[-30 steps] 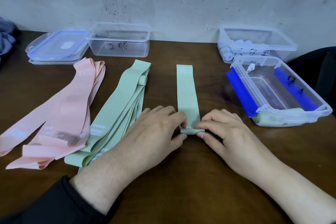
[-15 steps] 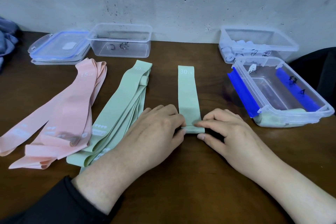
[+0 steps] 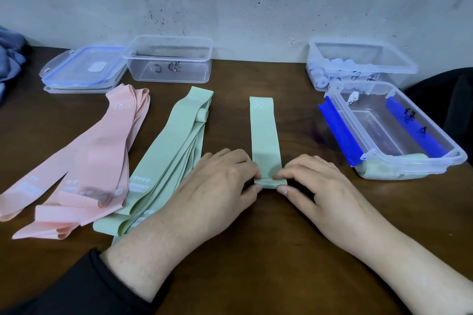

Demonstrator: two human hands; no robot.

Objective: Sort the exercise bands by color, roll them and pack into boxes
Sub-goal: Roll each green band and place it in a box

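One green band (image 3: 265, 135) lies flat; its near end, rolled, is pinched between left hand (image 3: 217, 186) and right hand (image 3: 314, 184) fingertips. Three boxes (image 3: 391, 130), two piles: green (image 3: 163, 161), pink (image 3: 84, 161), left of fingers.

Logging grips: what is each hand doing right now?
Left hand: pinching the rolled near end of the single flat green rubber band.
Right hand: pinching the same end.

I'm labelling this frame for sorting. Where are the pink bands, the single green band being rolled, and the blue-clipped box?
pink bands (image 3: 102, 151), head view, middle of the pile
single green band (image 3: 265, 135), head view, flat middle stretch
blue-clipped box (image 3: 340, 130), head view, left blue clip
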